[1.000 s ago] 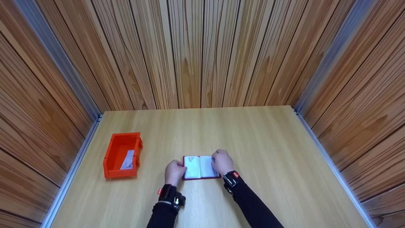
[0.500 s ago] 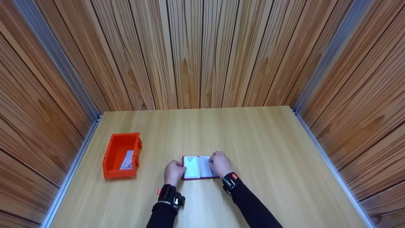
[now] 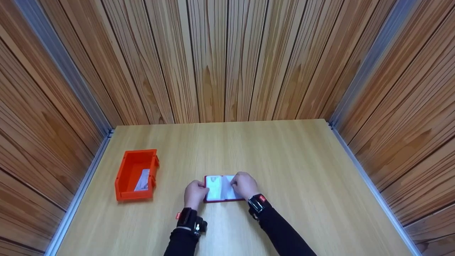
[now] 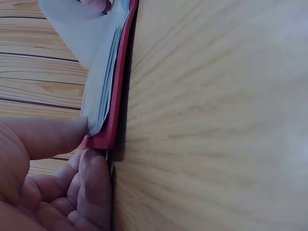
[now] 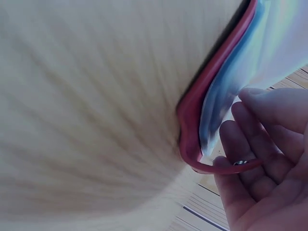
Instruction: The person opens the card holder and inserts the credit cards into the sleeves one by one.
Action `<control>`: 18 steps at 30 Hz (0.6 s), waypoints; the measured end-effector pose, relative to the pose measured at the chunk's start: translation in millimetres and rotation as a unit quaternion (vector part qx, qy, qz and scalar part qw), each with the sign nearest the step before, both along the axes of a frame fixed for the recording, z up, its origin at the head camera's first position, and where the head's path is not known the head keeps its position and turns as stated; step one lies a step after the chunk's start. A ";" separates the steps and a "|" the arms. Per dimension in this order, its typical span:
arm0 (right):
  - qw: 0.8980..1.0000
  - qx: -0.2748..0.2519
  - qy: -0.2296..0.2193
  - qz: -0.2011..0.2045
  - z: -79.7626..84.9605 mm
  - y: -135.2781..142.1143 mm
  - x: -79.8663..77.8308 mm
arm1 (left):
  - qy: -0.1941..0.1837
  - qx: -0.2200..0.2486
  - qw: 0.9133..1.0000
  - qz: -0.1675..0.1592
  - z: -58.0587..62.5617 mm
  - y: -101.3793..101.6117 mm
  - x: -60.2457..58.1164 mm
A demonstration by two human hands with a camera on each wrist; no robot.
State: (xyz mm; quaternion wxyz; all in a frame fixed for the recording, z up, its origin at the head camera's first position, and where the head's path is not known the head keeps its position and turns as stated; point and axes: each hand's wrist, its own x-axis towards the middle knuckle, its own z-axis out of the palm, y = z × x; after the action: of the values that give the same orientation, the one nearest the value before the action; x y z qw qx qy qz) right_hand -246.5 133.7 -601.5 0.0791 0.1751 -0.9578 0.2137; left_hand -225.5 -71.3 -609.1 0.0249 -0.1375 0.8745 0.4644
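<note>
An open red card holder (image 3: 214, 192) with clear plastic sleeves lies on the table in front of me. My left hand (image 3: 194, 194) pinches its left edge, thumb on top of the sleeves and fingers at the red cover (image 4: 122, 86). My right hand (image 3: 246, 185) is over the right half, pinching a clear sleeve page (image 5: 285, 50) between thumb and fingertip. That page rises in a curve off the stack of sleeves (image 4: 103, 91). A red strap with a metal snap (image 5: 241, 162) sticks out beside the right hand's lower fingers.
An orange bin (image 3: 134, 195) stands on the left of the wooden table (image 3: 284, 160), with a whitish card or paper piece (image 3: 142, 180) in it. Wood-plank walls (image 3: 213, 71) with metal corner rails enclose the table on the back and sides.
My right hand has moved left and slightly toward me, drawing the clear page from the right side toward the middle. The left hand keeps its grip on the left edge.
</note>
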 end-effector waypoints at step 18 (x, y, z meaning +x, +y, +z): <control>1.000 -0.017 0.020 0.007 -2.7 0.5 -1.9 | 0.230 -0.097 0.961 -0.116 24.4 15.5 18.8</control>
State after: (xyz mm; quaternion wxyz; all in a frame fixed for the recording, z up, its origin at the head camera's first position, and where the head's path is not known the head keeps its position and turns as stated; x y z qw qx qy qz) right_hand -248.3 134.2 -604.2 0.0994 0.1843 -0.9512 0.2269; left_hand -206.7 -55.8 -584.8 -0.1367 0.0732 0.9076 0.3901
